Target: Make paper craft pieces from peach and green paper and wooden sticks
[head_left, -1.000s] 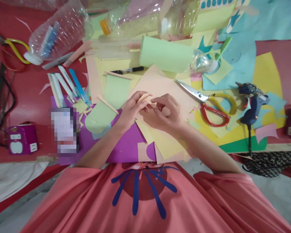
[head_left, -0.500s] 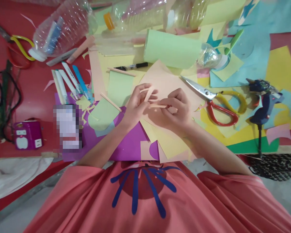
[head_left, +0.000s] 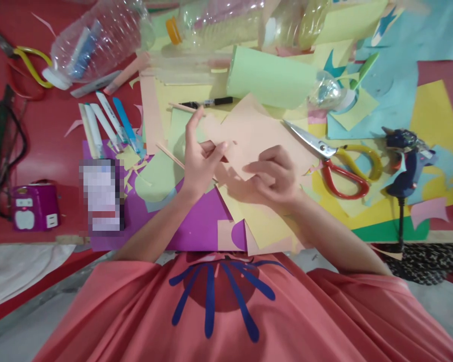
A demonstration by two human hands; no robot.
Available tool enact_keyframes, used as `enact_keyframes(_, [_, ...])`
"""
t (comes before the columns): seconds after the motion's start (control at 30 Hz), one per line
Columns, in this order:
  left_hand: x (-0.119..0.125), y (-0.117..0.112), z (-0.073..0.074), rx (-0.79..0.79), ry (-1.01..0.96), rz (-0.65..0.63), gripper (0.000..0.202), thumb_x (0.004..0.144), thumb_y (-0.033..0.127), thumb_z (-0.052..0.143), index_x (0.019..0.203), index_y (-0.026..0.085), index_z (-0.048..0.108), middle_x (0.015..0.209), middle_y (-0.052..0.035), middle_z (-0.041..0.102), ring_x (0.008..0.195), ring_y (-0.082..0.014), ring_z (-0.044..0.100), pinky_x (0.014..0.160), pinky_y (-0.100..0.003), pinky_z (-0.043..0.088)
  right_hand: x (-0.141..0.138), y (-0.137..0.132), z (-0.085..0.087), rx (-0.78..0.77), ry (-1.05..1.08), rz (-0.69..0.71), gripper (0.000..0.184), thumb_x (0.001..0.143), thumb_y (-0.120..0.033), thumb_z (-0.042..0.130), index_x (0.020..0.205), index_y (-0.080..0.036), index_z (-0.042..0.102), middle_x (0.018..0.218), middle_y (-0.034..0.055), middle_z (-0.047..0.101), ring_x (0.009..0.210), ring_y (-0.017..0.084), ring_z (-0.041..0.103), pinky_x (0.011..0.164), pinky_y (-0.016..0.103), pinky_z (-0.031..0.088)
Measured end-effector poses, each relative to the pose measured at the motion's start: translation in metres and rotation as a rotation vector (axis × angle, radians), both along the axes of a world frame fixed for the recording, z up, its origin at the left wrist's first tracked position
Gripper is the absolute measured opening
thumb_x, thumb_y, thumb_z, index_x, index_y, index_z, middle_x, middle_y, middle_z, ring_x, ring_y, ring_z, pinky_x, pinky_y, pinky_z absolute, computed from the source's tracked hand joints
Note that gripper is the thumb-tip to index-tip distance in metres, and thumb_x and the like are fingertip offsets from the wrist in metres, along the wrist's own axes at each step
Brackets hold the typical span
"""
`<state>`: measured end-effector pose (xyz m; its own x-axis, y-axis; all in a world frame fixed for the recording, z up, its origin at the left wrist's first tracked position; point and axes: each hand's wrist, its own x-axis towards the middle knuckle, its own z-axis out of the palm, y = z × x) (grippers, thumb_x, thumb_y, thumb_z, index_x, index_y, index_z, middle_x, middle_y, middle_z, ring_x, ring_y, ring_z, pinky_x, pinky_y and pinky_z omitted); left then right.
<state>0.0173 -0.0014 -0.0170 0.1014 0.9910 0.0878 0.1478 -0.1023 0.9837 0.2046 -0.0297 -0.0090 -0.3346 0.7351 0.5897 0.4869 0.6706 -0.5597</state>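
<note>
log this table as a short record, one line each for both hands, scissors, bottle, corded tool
left hand: raised over peach paper; held piece unclear against it
right hand: fingers curled, over the same sheet; grip unclear
scissors: red and yellow handles, right of the right hand
green-wrapped bottle: on its side, beyond the hands
blue corded tool: right of those scissors

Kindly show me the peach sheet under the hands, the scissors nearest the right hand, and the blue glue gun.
Peach sheet (head_left: 262, 128), head view: on its upper part.
Scissors (head_left: 323, 148), head view: on the pivot.
Glue gun (head_left: 409, 168), head view: on the body.
</note>
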Motion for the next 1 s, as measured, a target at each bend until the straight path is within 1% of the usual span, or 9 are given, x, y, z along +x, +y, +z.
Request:
enact_keyframes(0.07, [-0.002, 0.003, 0.002, 0.029, 0.001, 0.020, 0.064, 0.089, 0.046, 0.060, 0.143, 0.034, 0.030, 0.109, -0.0049, 0.070, 0.077, -0.0140, 0.073, 0.068, -0.026, 0.058, -0.002, 0.001, 0.003, -0.081, 0.049, 0.237, 0.020, 0.094, -0.029, 0.047, 0.091, -0.020, 0.065, 0.079, 0.0040, 0.061, 0.069, 0.013, 0.059, 0.060, 0.028, 0.049])
enact_keyframes(0.13, [-0.003, 0.005, 0.003, 0.018, -0.006, 0.005, 0.062, 0.087, 0.042, 0.063, 0.142, 0.032, 0.034, 0.093, -0.0011, 0.072, 0.075, -0.0136, 0.073, 0.069, -0.025, 0.058, -0.005, 0.001, 0.008, -0.216, 0.057, 0.306, 0.024, 0.095, -0.029, 0.047, 0.084, -0.017, 0.064, 0.071, 0.0028, 0.062, 0.063, 0.012, 0.057, 0.058, 0.026, 0.046])
enact_keyframes(0.3, [-0.002, 0.003, 0.006, -0.019, -0.015, -0.056, 0.062, 0.084, 0.041, 0.067, 0.138, 0.028, 0.039, 0.067, 0.0057, 0.066, 0.071, -0.0138, 0.073, 0.069, -0.025, 0.057, -0.013, -0.004, 0.014, -0.429, 0.161, 0.006, 0.023, 0.090, -0.026, 0.053, 0.069, -0.018, 0.057, 0.059, -0.0022, 0.055, 0.052, 0.008, 0.047, 0.051, 0.023, 0.037])
enact_keyframes(0.43, [0.000, 0.000, 0.005, -0.007, 0.010, -0.077, 0.061, 0.083, 0.046, 0.068, 0.135, 0.028, 0.041, 0.072, 0.0032, 0.070, 0.070, -0.0150, 0.073, 0.065, -0.025, 0.056, -0.015, -0.004, 0.012, -0.512, 0.248, -0.127, 0.010, 0.087, -0.022, 0.052, 0.081, -0.018, 0.060, 0.070, -0.0007, 0.062, 0.058, 0.009, 0.052, 0.055, 0.023, 0.039])
enact_keyframes(0.53, [0.000, -0.001, 0.004, 0.006, 0.025, -0.084, 0.061, 0.082, 0.052, 0.068, 0.133, 0.028, 0.043, 0.086, -0.0021, 0.075, 0.072, -0.0173, 0.074, 0.063, -0.026, 0.057, -0.013, -0.002, 0.010, -0.618, 0.327, -0.044, 0.014, 0.089, -0.028, 0.053, 0.090, -0.017, 0.062, 0.079, 0.0009, 0.064, 0.064, 0.009, 0.054, 0.059, 0.023, 0.041])
enact_keyframes(0.67, [-0.002, 0.002, 0.001, 0.005, -0.014, -0.069, 0.061, 0.081, 0.054, 0.068, 0.131, 0.027, 0.045, 0.096, -0.0050, 0.076, 0.079, -0.0189, 0.075, 0.069, -0.029, 0.059, -0.012, 0.001, 0.011, -0.749, 0.356, 0.175, 0.031, 0.095, -0.042, 0.048, 0.088, -0.016, 0.064, 0.073, -0.0005, 0.059, 0.061, 0.009, 0.048, 0.059, 0.025, 0.039])
enact_keyframes(0.83, [-0.004, 0.005, -0.002, -0.027, -0.121, -0.016, 0.057, 0.082, 0.050, 0.069, 0.128, 0.025, 0.046, 0.089, -0.0023, 0.077, 0.083, -0.0172, 0.075, 0.075, -0.028, 0.060, -0.013, 0.002, 0.011, -0.605, 0.227, 0.313, 0.047, 0.096, -0.052, 0.045, 0.070, -0.016, 0.061, 0.074, 0.0021, 0.051, 0.073, 0.013, 0.049, 0.070, 0.028, 0.043])
enact_keyframes(0.93, [-0.005, 0.008, -0.004, -0.041, -0.172, 0.018, 0.055, 0.081, 0.051, 0.070, 0.124, 0.026, 0.047, 0.081, 0.0008, 0.076, 0.082, -0.0159, 0.075, 0.072, -0.025, 0.060, -0.012, 0.002, 0.007, -0.536, 0.148, 0.365, 0.049, 0.097, -0.053, 0.041, 0.084, -0.015, 0.070, 0.090, 0.0067, 0.052, 0.085, 0.014, 0.052, 0.076, 0.029, 0.045])
enact_keyframes(1.0, [-0.006, 0.010, -0.005, -0.041, -0.182, 0.043, 0.054, 0.080, 0.052, 0.070, 0.122, 0.026, 0.048, 0.076, 0.0025, 0.075, 0.081, -0.0157, 0.075, 0.070, -0.025, 0.059, -0.011, 0.003, 0.005, -0.517, 0.123, 0.425, 0.048, 0.098, -0.050, 0.040, 0.095, -0.015, 0.072, 0.093, 0.0070, 0.053, 0.081, 0.013, 0.053, 0.074, 0.028, 0.046])
